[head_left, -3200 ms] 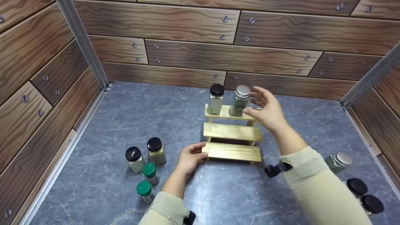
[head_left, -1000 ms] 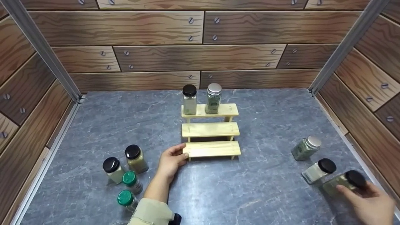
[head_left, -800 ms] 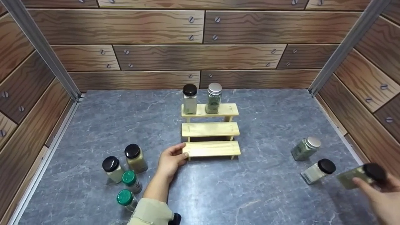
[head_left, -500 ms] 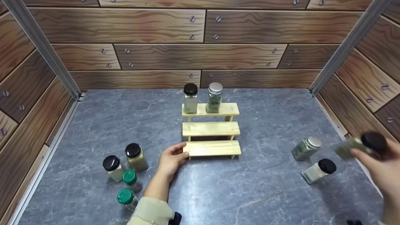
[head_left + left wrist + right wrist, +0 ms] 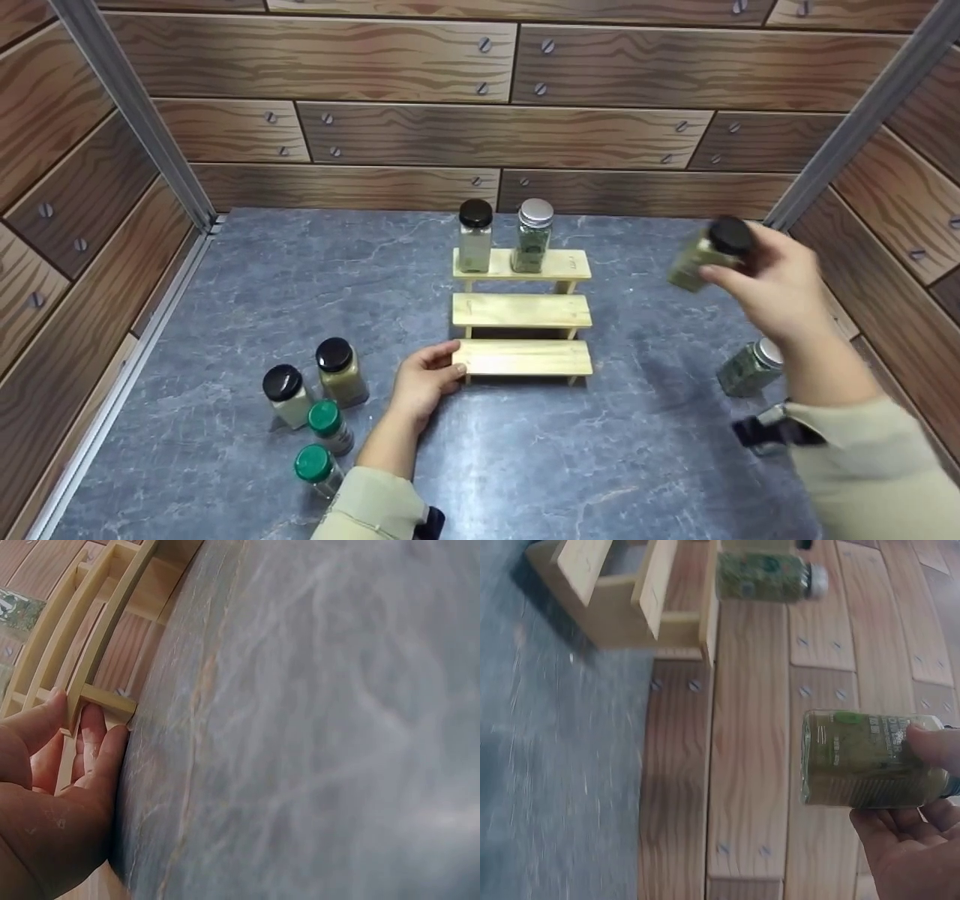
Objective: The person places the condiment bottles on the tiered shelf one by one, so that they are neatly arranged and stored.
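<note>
A three-step wooden spice rack (image 5: pixel 521 310) stands mid-table. My left hand (image 5: pixel 426 380) pinches the left end of its lowest step; in the left wrist view the thumb lies on top of the board and fingers sit beneath. In the air to the right of the rack, my right hand (image 5: pixel 784 289) grips a black-capped spice jar (image 5: pixel 870 759) with greenish-brown contents, tilted in the head view. On the top step are a black-capped jar of pale contents (image 5: pixel 475 238) at the left and a silver-capped jar of green herbs (image 5: pixel 532 238) near the middle.
At the left stand two black-capped jars, one pale (image 5: pixel 289 397) and one yellowish (image 5: pixel 342 373), and two green-capped jars (image 5: pixel 327 426). A silver-capped herb jar (image 5: pixel 748 369) is at the right, beside a jar mostly hidden by the right wrist. Wood-patterned walls enclose the table.
The right hand has let go of the silver-capped jar on the top step, picked up the greenish-brown jar at the right and carried it up toward the rack. The left hand keeps its hold.
</note>
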`<control>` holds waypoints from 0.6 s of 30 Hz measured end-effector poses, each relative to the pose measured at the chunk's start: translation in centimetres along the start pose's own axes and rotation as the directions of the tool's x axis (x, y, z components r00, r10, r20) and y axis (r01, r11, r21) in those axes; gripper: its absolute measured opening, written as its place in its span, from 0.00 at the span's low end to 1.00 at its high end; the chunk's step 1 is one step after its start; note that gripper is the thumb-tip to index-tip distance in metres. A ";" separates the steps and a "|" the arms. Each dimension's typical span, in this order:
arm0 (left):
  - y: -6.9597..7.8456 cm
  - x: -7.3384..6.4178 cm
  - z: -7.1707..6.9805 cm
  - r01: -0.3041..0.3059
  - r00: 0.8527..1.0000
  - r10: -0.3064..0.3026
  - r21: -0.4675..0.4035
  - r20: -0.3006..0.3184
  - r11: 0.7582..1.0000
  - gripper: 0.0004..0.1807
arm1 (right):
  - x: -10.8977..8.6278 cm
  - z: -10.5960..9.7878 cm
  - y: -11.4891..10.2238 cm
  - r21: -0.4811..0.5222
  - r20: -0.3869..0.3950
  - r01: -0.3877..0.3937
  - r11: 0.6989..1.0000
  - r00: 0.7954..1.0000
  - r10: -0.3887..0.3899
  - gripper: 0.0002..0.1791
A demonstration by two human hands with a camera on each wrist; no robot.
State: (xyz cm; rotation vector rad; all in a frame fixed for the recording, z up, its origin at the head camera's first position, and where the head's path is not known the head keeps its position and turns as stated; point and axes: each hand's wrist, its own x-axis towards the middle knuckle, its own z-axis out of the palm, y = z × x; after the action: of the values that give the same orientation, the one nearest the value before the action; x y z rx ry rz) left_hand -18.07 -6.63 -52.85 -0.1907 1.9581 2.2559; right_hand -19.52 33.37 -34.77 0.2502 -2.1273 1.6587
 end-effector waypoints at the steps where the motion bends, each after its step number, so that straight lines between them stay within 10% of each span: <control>1: 0.1 0.0 0.0 -0.001 1.000 0.001 0.000 -0.001 1.000 0.26 | 0.6 0.8 0.2 0.002 0.024 0.003 1.000 1.000 -0.003 0.28; 18: 0.2 0.0 0.1 -0.012 1.000 0.011 -0.031 -0.012 0.999 0.26 | 5.9 9.9 2.4 -0.165 0.343 -0.081 0.983 0.930 0.134 0.30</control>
State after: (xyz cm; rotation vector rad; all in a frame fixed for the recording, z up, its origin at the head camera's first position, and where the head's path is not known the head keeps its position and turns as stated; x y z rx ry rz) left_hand -18.11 -6.54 -52.65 -0.1972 1.9354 2.2988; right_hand -27.94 25.27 -36.24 0.4199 -2.5607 1.5999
